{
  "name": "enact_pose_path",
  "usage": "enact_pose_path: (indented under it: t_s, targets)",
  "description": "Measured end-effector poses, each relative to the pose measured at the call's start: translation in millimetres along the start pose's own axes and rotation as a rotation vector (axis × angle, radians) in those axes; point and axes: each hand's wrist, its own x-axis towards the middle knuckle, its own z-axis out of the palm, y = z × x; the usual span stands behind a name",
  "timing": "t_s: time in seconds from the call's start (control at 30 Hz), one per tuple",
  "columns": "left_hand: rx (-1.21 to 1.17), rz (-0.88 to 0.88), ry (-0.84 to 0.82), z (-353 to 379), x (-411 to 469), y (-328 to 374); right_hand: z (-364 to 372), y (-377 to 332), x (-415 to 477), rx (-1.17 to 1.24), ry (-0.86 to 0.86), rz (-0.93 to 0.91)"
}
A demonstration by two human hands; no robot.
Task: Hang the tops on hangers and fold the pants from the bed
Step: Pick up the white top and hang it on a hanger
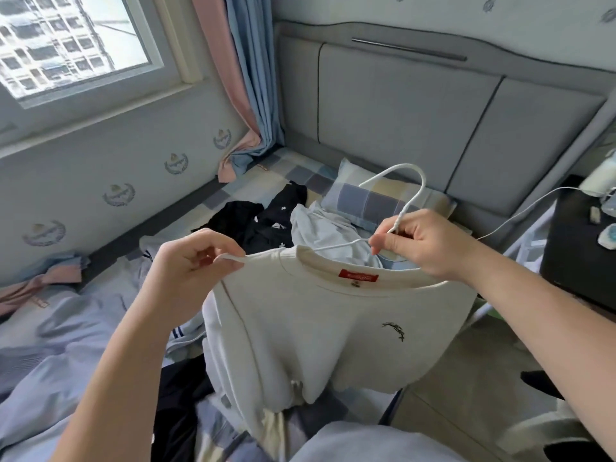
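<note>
over bed, both hands hold hanger in top.

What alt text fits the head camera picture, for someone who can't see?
Two hands hold a cream top on a hanger above a bed: the left hand pinches its shoulder, the right hand grips the hanger below the hook. Behind lie dark clothes and a checked pillow.

My top is cream, with a red neck label and a small black stitched mark on the chest. The hanger is white. Far off, the pillow is checked blue, grey and cream; the far-left curtain is pink and blue.
</note>
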Motion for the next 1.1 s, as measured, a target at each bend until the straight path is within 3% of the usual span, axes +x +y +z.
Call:
enact_pose_path:
  t_s: [0.1, 0.3, 0.47, 0.7, 0.83, 0.97, 1.1]
  targets:
    - [0.067, -0.032, -0.047, -1, 2, -4, 5, 3, -2, 0.062, 0.095, -0.046]
    - [0.265, -0.218, 0.026, 0, 8, -23, 16, 1, -12, 0.083, 0.172, -0.145]
    - [0.251, -0.278, 0.042, 7, 6, -30, 18, 1, -14, 0.075, 0.162, -0.143]
    - [0.310, -0.293, -0.088, 10, 14, -20, 17, 10, -13, 0.084, 0.125, -0.095]
    - [0.286, -0.202, -0.194, 34, 14, -4, 22, 13, -14, 0.113, 0.151, -0.080]
    - [0.324, -0.063, -0.018, 56, 10, 4, 21, 12, -13, 0.115, 0.165, -0.049]
    - [0.361, -0.015, -0.061, 66, 10, 4, 17, 15, -17, 0.078, 0.140, -0.039]
